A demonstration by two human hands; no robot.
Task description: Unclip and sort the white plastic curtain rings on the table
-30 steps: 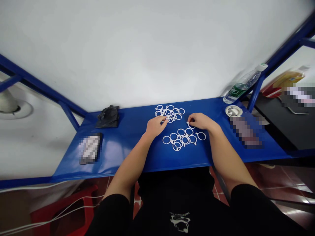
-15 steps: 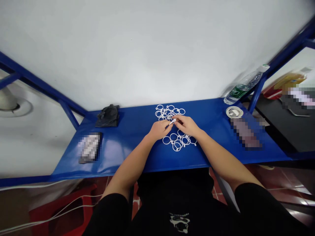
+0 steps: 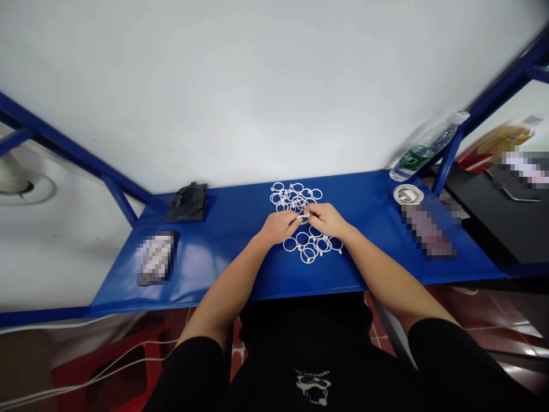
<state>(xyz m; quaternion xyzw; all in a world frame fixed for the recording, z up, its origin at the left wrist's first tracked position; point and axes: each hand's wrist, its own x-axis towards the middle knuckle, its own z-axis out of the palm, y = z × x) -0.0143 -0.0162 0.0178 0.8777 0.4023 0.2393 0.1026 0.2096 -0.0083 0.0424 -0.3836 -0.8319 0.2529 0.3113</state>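
A white plastic ring [image 3: 303, 217] is pinched between my two hands, just above the blue table [image 3: 231, 252]. My left hand [image 3: 278, 226] grips its left side, fingers closed. On the opposite side, my right hand [image 3: 326, 219] holds it near a small knob. Beyond my hands lies a heap of similar white rings [image 3: 295, 195], each with a small tab. Nearer to me, a second group of white rings [image 3: 309, 246] overlaps on the table, partly under my right wrist.
At the back left lies a crumpled black bag [image 3: 189, 201], with a blurred-out packet [image 3: 158, 257] in front of it. To the right are a water bottle [image 3: 422, 151], a white tape roll [image 3: 408, 195] and a pixelated dark object [image 3: 429, 230]. A wall backs the table.
The ring between my hands has turned from tilted and edge-on to flatter, its opening now showing. My right fingers have drawn back slightly to the right.
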